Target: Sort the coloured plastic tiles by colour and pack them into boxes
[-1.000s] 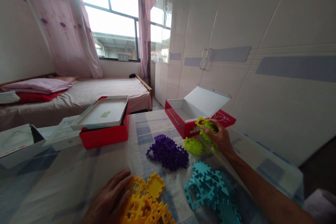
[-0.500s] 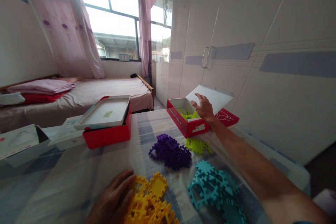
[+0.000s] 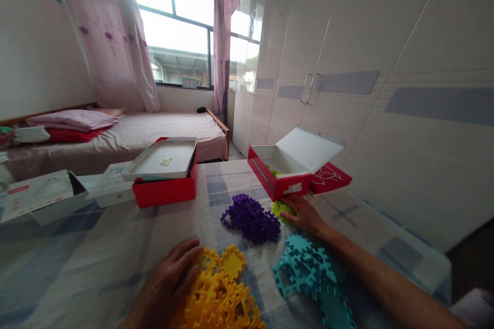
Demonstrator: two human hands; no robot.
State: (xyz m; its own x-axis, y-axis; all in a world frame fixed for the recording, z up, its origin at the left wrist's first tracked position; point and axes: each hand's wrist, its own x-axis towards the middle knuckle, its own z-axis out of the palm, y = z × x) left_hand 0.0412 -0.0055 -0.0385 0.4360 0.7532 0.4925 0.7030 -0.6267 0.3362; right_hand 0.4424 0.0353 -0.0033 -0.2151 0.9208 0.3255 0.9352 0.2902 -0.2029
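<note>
My right hand (image 3: 306,216) lies over the lime-green puzzle tiles (image 3: 278,208) on the table, just in front of the open red box (image 3: 281,185); its fingers curl down on the tiles. More green tiles (image 3: 273,171) show inside that box. My left hand (image 3: 170,282) rests with fingers spread against the left side of the yellow tile pile (image 3: 222,293). A purple pile (image 3: 250,217) and a teal pile (image 3: 309,277) lie between.
A second red box (image 3: 165,190) with a white lid propped on it stands left of centre, white cartons (image 3: 42,198) beyond it. The checked tablecloth (image 3: 96,247) covers the table. A wardrobe (image 3: 366,87) rises close on the right; a bed (image 3: 116,139) lies behind.
My right hand has come back from the open red box, where it let green tiles go, down onto the green tiles left on the table. The left hand stayed by the yellow pile.
</note>
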